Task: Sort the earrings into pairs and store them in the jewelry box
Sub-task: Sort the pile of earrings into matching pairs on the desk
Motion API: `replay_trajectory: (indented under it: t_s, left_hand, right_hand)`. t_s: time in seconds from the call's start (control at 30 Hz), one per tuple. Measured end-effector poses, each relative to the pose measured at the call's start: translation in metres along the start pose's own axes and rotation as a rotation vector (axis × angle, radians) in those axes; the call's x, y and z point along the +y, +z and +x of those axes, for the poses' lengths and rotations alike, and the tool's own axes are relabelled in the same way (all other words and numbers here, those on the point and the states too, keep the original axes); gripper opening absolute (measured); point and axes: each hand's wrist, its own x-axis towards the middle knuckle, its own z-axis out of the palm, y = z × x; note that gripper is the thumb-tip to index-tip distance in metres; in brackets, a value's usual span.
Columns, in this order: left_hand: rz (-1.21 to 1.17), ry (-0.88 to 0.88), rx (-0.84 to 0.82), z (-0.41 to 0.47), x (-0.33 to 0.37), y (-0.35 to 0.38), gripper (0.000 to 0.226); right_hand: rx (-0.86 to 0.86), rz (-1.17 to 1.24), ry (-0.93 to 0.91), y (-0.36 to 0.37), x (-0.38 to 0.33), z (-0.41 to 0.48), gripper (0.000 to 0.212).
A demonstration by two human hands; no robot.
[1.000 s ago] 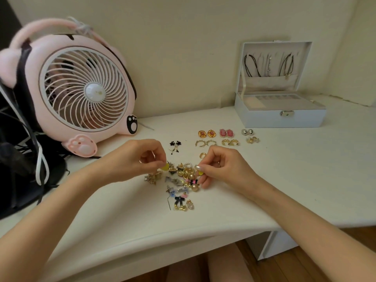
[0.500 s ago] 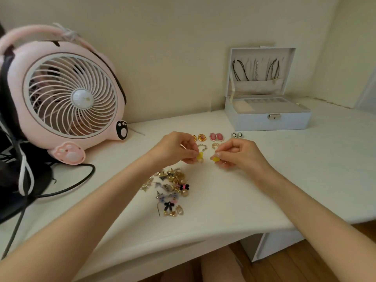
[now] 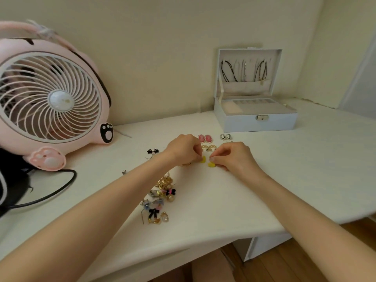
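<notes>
While reaching forward over the white desk [image 3: 284, 180], pinching a small yellow earring [image 3: 203, 159] between the thumb and fingertips of the left hand [image 3: 183, 148]. Pinching a second yellow earring [image 3: 211, 164] the same way in the right hand [image 3: 232, 156], just beside the first, with the curled fingers of both hands nearly meeting. Holding both low over the desk; not possible to tell whether either is touching it.

Showing, just behind the hands, sorted pairs lying side by side: a gold pair [image 3: 208, 147] peeking out between the knuckles, a pink oval pair [image 3: 205, 138], and a black-and-white round pair [image 3: 225, 136]. Showing a small black pair [image 3: 152, 151] left of the left hand.

Showing, nearer the viewer beside the left forearm, a heap of unsorted earrings [image 3: 162, 192], mixing gold, pearl and bow shapes.

Showing the pale blue jewelry box [image 3: 254, 121] well beyond the hands at the back right of the desk, with its lid standing open and necklaces hanging inside it. Showing a pink fan [image 3: 50, 98] at far left.
</notes>
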Motion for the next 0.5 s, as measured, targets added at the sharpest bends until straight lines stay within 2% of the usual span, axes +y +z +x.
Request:
replay_trajectory:
  t_s: [0.27,0.37,0.5]
  left_hand:
    - [0.087,0.023,-0.148,0.008,-0.001,-0.009,0.014]
    - [0.109,0.047,-0.163,0.009,0.000,-0.010,0.012]
    - [0.092,0.071,-0.153,0.009,0.000,-0.010,0.014]
  right_hand:
    - [0.081,-0.166,0.037,0.009,0.005,0.013,0.012]
    - [0.024,-0.081,0.046,0.004,0.003,0.011,0.007]
    - [-0.096,0.000,0.066,-0.003,0.001,0.009,0.009]
